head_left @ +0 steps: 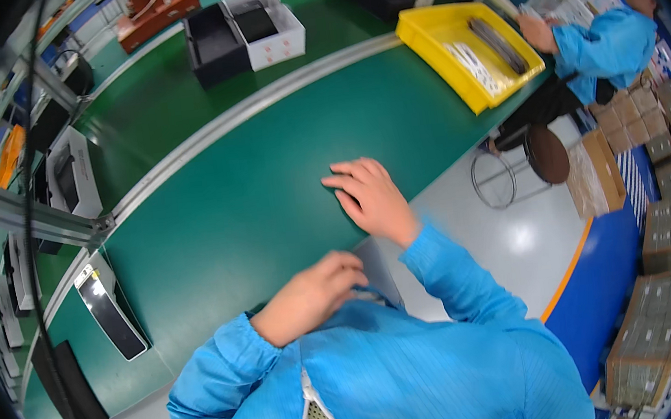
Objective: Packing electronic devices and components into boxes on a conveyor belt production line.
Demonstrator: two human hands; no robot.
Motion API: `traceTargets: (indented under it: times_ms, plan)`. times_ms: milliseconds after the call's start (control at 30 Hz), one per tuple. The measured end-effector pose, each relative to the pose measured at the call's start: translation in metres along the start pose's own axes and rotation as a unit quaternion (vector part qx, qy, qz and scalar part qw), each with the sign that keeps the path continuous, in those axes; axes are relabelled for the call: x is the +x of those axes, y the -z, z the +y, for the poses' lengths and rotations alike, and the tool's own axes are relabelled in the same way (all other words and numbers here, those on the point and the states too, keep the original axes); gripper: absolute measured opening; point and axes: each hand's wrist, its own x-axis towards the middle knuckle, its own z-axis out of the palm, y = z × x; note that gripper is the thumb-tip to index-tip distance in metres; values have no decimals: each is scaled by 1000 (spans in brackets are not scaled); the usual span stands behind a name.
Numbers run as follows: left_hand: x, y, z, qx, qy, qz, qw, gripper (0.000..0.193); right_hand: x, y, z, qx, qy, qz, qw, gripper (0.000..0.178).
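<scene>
My right hand (pixel 375 197) is over the green table (pixel 265 160) at its near edge, fingers stretched and apart, holding nothing. Closer to my body, my left hand (pixel 312 295) is curled, its fingers bent together and slightly blurred. Its palm side is hidden, so I cannot see whether anything is in it. Neither hand touches the long dark panel with a white end (pixel 113 310), which lies on the left part of the table. At the far right of the table stands a yellow bin (pixel 442 59) holding a grey bundle and white pieces.
Beyond the metal rail (pixel 258 92) runs a second green surface with open black and white boxes (pixel 277 40). A person in a blue jacket (pixel 613 49) reaches near the bin. A round stool (pixel 546 154) and stacked cartons (pixel 647 332) stand right. A black cable (pixel 29 201) hangs left.
</scene>
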Motion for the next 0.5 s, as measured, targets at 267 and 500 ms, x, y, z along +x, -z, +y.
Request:
traceTargets:
  times_ms: [267, 500]
  plan:
    - [24, 35, -34, 83, -151, -87, 981, 30, 128, 48, 19, 52, 29, 119, 991, 26]
    - [70, 13, -99, -62, -76, -17, 995, 29, 366, -28, 103, 115, -65, 136, 982, 33]
